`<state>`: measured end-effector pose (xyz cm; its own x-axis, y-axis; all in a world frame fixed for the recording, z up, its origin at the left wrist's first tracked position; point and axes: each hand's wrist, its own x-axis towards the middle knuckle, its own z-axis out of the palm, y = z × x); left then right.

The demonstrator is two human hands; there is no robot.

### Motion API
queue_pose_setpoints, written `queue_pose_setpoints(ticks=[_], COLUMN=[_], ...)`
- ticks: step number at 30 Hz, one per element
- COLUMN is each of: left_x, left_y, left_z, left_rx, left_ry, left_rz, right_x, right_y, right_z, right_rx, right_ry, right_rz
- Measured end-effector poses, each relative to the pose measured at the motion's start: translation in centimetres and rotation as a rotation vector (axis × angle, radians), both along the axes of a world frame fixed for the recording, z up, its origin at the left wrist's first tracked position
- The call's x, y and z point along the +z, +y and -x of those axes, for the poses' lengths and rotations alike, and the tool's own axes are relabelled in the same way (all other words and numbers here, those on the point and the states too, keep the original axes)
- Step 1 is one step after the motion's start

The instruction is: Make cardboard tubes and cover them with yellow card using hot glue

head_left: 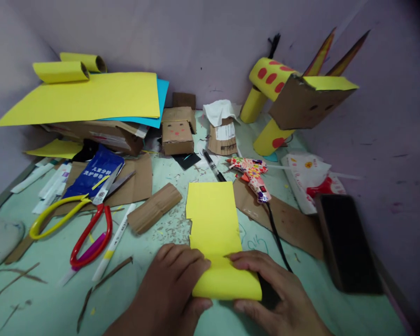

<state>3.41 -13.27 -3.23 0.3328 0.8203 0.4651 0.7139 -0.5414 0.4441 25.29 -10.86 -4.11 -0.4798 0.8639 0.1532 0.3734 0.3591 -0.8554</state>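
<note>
A strip of yellow paper [215, 224] lies on the pale green table [49, 294], its near end curled up into a roll. My left hand [171, 289] grips the left side of that rolled end, fingers over the top and thumb beneath. My right hand [276, 298] grips the right side the same way, fingers curled on the paper. The far end of the strip lies flat, reaching toward a black marker [213, 166].
Yellow and red scissors [80, 219] and a white pen [114, 240] lie at left beside a cardboard piece [154, 207]. A patterned glue gun [254, 177] with a black cord and a dark phone [348, 242] are at right. Yellow sheets [91, 95], small boxes [178, 130] and a yellow cardboard animal [287, 98] stand behind.
</note>
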Motion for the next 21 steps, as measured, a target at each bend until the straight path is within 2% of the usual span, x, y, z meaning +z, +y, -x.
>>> queue_pose_setpoints(ticks=[2, 6, 11, 21], left_x=[0.2, 0.4, -0.9, -2.0], left_y=[0.1, 0.1, -0.2, -0.2], left_z=[0.0, 0.1, 0.5, 1.4], left_rx=[0.008, -0.009, -0.019, -0.083], left_ry=[0.006, 0.067, 0.042, 0.104], left_rz=[-0.030, 0.036, 0.000, 0.067], right_x=[-0.1, -0.5, -0.8, -0.5], right_y=[0.1, 0.0, -0.2, 0.0], right_z=[0.0, -0.1, -0.5, -0.5], right_rx=[-0.010, -0.015, -0.019, -0.020], right_ry=[0.008, 0.006, -0.085, -0.072], right_rz=[-0.004, -0.005, -0.115, -0.126])
